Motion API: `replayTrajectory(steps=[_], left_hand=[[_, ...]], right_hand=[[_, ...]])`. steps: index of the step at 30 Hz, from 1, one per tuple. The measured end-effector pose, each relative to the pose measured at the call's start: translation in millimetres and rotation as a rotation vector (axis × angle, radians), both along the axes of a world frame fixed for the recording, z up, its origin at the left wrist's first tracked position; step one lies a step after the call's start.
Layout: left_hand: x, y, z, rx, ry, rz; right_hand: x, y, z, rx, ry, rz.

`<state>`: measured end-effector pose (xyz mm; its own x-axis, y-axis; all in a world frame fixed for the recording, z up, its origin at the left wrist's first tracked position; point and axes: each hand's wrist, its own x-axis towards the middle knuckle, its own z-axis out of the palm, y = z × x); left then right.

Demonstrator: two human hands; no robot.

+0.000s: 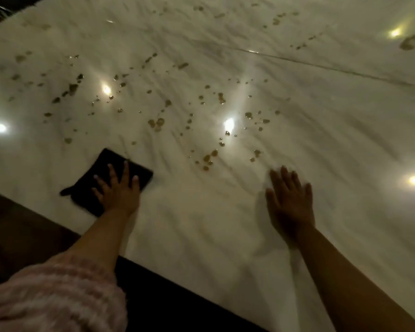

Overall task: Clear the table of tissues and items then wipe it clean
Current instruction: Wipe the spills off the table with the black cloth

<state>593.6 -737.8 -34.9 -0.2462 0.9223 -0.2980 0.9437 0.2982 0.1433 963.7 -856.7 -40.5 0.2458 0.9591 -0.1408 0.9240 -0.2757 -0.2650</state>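
Near the front edge of the white marble table (pixel 297 130), toward its left side, lies one dark cloth (pixel 98 178), folded into a rough rectangle and lying flat on the stone. Its long axis runs on a diagonal, from the near left by the table edge up toward the far right, and a small tab or corner sticks out from its near-left end toward the left. The left hand (pixel 118 190) lies palm down on the cloth's right half, fingers spread apart and flat, gripping nothing; its fingertips point away from the person toward the far side of the table. A pink knitted sleeve (pixel 53 295) covers the left upper forearm at the lower left. The right hand (pixel 289 200) lies well apart from the cloth, to its right, palm down with fingers spread and open on the bare marble, holding nothing; whether it presses on the stone or floats just over it cannot be told, since it is blurred. Beyond both hands many amber-brown droplets (pixel 207 159) and smears are scattered across the table, too many and too small to count. A thin dark seam (pixel 321 65) crosses the marble at the far right. Five bright light reflections show on the polished surface. No writing or label can be read anywhere.
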Motion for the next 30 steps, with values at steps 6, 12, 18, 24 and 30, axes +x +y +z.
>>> replayTrajectory(steps=[6,12,18,24,30], left_hand=[[117.8,-56.8,-11.8,0.168,-0.103,-0.93],[50.9,17.4,-18.5,0.239,-0.059,-0.654],[130.2,70.0,-1.2,0.015,-0.042,-0.298],[201.2,-50.2,-13.2,0.167,-0.108,-1.295],[134.3,43.0,-22.6,0.224,-0.102,-0.714]], right_hand=[[-6.9,-1.6,1.8,0.069,0.036,-0.128],[-5.3,2.9,-2.2,0.054,0.043,-0.181],[-4.6,4.8,-5.5,0.143,0.12,-0.23],[13.8,-0.8,-1.6,0.464,0.514,-0.428],[92.2,-1.9,2.6,0.029,0.005,-0.397]])
